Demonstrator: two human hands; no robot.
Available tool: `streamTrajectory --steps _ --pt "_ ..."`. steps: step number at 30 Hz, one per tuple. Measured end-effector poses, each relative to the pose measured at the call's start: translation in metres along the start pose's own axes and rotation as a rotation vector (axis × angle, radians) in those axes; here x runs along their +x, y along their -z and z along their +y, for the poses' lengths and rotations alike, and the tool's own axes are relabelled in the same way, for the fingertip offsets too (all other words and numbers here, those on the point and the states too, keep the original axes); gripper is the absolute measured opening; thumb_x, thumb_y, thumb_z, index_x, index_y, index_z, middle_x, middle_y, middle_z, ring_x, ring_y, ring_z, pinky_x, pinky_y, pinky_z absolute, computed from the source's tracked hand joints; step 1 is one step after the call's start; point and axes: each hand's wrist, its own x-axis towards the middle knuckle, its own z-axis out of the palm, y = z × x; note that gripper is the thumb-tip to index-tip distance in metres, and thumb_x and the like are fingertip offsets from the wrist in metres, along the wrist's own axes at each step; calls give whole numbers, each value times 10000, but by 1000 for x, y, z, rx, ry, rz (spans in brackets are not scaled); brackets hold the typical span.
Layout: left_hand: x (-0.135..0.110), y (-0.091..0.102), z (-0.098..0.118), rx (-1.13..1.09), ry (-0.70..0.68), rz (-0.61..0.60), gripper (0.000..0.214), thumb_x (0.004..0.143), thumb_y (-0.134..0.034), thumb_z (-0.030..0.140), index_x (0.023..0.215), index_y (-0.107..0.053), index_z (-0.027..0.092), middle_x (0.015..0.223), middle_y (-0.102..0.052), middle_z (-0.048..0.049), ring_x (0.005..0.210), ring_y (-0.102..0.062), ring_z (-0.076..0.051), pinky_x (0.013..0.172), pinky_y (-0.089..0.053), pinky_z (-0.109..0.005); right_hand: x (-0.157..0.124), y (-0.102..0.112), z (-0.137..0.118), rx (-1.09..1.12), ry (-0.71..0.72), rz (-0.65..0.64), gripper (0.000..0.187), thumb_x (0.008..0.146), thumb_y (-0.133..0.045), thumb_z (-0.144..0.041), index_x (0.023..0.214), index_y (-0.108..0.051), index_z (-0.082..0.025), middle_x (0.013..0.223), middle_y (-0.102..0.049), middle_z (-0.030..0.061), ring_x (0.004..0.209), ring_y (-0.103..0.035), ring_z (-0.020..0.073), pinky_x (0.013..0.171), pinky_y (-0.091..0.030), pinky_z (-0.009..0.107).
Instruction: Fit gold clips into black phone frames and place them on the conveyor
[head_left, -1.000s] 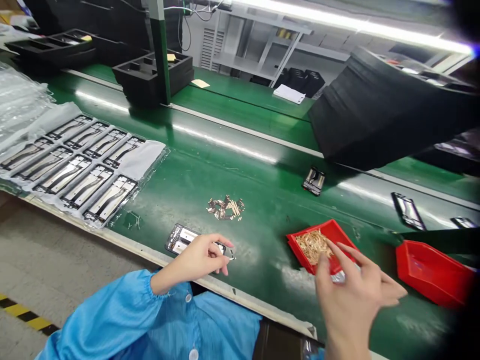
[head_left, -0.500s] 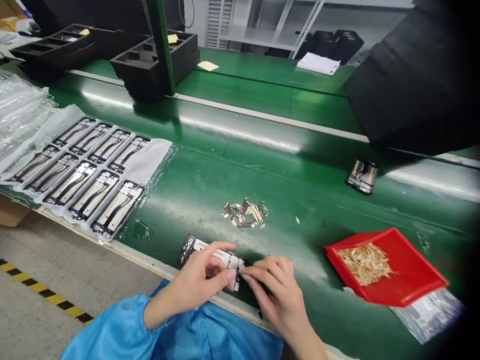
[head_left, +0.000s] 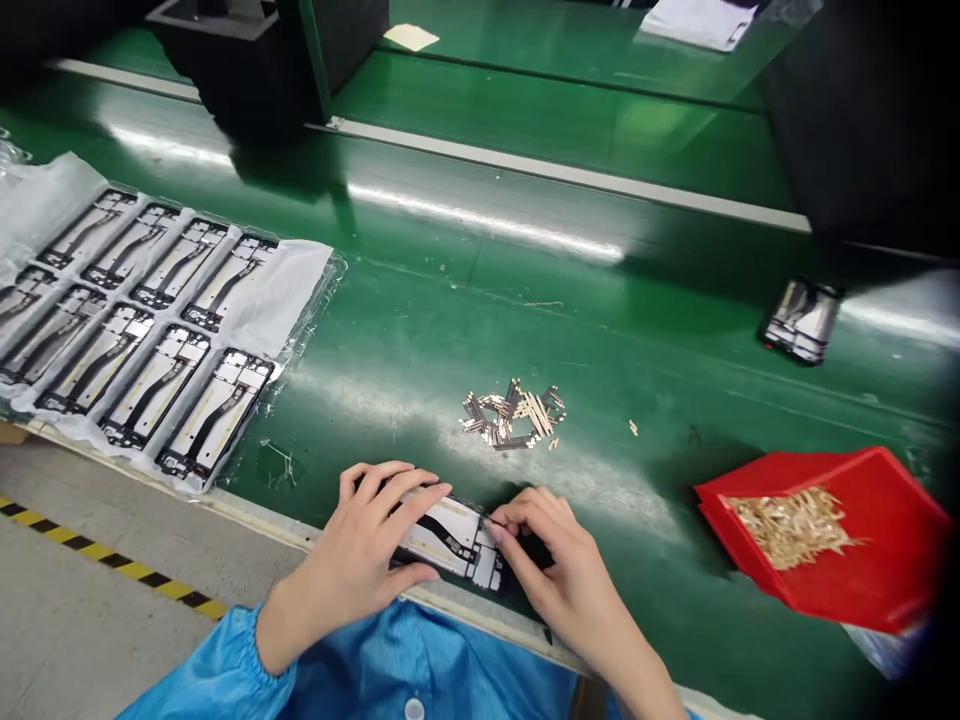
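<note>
A flat phone frame [head_left: 454, 542] lies at the near edge of the green belt [head_left: 465, 290]. My left hand [head_left: 371, 545] rests on its left end, fingers spread flat over it and thumb under its near side. My right hand [head_left: 559, 575] is at its right end, fingertips pinched together against the frame's corner; what they pinch is too small to make out. A small heap of gold metal clips [head_left: 514, 415] lies just beyond the frame.
A red bin [head_left: 862, 590] with gold clips sits at the right. A plastic-wrapped tray of several phone frames [head_left: 135, 320] lies at the left. Another frame [head_left: 801, 320] lies far right on the belt. Black foam trays [head_left: 262, 50] stand at the back.
My right hand left the red bin and came to the frame's right end. My left hand shifted onto the frame's left end. The view tilted down.
</note>
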Motion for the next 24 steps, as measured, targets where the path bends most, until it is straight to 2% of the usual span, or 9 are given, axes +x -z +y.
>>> streamTrajectory --steps 13,18,21,24 --pt "0 -1 -3 17 -13 -1 715 957 -765 549 1559 -474 293 1558 -653 -95 1396 -525 -337 1081 -302 -498 -1 -4 0 -53 54 47 97 1041 -647 -157 1011 -657 -249 820 -617 -8 776 -569 170 699 -446 348" --pt "1 2 -2 -1 -17 -44 810 951 -771 538 1619 -389 286 1582 -646 -99 1442 -520 -327 1151 -296 -505 -6 -13 2 -156 135 104 126 1020 -659 -121 1064 -648 -239 869 -638 11 795 -576 176 700 -466 340" --pt "4 4 -4 -20 -69 -57 742 957 -784 480 1575 -431 271 1540 -667 -111 1425 -559 -313 1200 -307 -533 -12 -21 1 -215 73 175 171 1030 -659 -177 1190 -622 -224 984 -657 49 846 -608 186 723 -520 336" --pt "4 3 -8 -71 -171 33 588 951 -794 448 1444 -539 256 1422 -703 -133 1299 -622 -317 1122 -431 -537 -19 -22 -5 -162 -65 214 330 1038 -663 -283 1352 -582 -219 1150 -668 106 968 -652 217 803 -581 357"
